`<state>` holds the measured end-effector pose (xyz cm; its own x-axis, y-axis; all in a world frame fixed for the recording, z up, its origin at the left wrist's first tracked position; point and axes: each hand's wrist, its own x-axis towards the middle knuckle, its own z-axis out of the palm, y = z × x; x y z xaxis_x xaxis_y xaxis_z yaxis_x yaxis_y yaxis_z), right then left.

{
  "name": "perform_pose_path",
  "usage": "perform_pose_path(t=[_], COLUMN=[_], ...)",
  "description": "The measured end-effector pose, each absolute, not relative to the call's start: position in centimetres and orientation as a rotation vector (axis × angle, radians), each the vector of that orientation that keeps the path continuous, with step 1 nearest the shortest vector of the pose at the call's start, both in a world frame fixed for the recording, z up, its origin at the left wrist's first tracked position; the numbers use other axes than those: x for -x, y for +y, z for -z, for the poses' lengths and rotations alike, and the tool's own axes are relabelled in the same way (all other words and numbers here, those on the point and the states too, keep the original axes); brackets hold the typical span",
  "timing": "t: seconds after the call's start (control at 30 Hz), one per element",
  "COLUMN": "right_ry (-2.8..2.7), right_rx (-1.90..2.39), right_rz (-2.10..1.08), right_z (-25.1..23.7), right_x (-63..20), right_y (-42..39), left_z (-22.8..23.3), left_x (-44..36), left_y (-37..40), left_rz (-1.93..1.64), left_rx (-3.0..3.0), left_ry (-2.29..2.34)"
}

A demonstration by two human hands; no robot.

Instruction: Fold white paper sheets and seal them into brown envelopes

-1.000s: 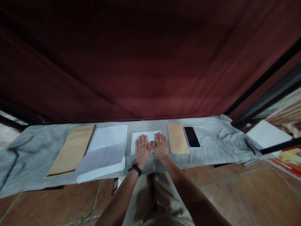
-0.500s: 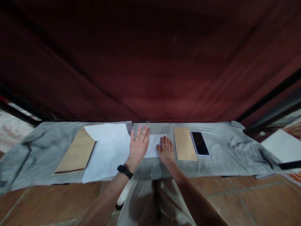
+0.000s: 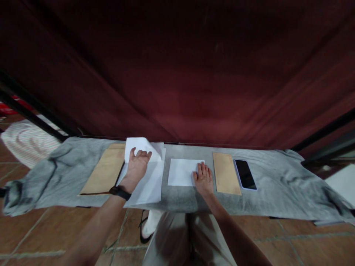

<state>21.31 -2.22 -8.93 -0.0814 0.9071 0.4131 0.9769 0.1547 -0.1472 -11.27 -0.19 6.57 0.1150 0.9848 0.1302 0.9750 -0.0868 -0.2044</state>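
White paper sheets (image 3: 146, 181) lie left of centre on the grey cloth (image 3: 266, 199), the top sheet's far edge curled up in the left hand (image 3: 136, 167), fingers bent around it. Right of it, the right hand (image 3: 203, 179) rests flat, fingers together, on the small folded white paper (image 3: 180, 171). One sheet looks folded; the tan envelope (image 3: 226, 173) appears unfilled.

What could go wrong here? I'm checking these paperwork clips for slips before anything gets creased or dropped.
1. The left hand curls the top sheet of the white paper stack up at its far edge; a hard pinch might crease it.
2. That stack overhangs the near edge of the grey cloth, so it could slide off.
3. The right hand pins only one corner of the folded white sheet, which might pivot.
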Motion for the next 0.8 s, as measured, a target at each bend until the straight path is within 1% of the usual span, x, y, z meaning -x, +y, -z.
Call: perform_pose_path(t=[0.1, 0.2, 0.27, 0.33, 0.4, 0.47, 0.6, 0.8], right_ry=[-2.026, -2.026, -2.033, -2.044, -2.052, -2.052, -2.050, -2.058], right_rx=[1.784, 1.776, 1.775, 1.769, 1.760, 1.762, 1.785, 1.776], right_rz=[0.225, 0.223, 0.224, 0.226, 0.229, 0.230, 0.235, 0.246], right_z=[9.0, 9.0, 8.9, 8.9, 9.0, 9.0, 9.2, 9.3], right_x=[-21.3, -21.4, -21.4, -21.5, -21.5, -21.5, -21.5, -21.5], right_y=[-2.2, -2.2, -2.2, -2.2, -2.2, -2.2, -2.2, -2.2], left_z=[-6.7, -6.3, -5.7, -5.1, -4.6, -4.0, -2.4, -0.2], left_x=[11.6, 12.1, 12.9, 14.3, 16.1, 17.9, 19.8, 18.7], left_y=[-1.5, -0.2, 1.6, 3.6, 5.2, 6.0, 5.3, 3.5], left_rz=[-0.050, 0.150, 0.339, 0.481, 0.464, 0.418, 0.360, 0.382], left_rx=[2.205, 2.194, 2.062, 1.857, 1.606, 1.538, 1.653, 1.770], left_ry=[-1.878, -1.931, -2.085, -2.367, -2.735, -2.841, -2.820, -2.698])
